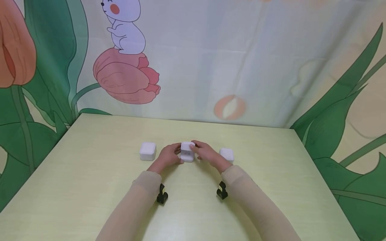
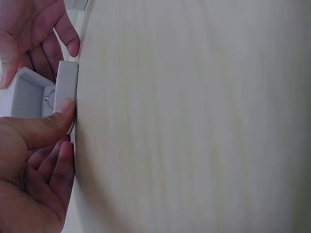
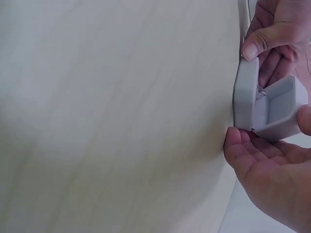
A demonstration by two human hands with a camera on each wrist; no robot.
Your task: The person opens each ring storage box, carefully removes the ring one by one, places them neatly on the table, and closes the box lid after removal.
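Observation:
A small white jewelry box stands on the table between the two hands, its lid raised. Inside lies a silver, chain-like piece of jewelry, too small to make out fully. My left hand grips the base from the left, thumb on its front edge. From the right, my right hand holds the lid, with its thumb on the lid and its other fingers low beside the box. Parts of both hands' fingers are hidden behind the box.
One closed white box sits left of the hands, and another white box sits to the right, partly behind the right wrist. The pale table ends at a printed curtain along the back.

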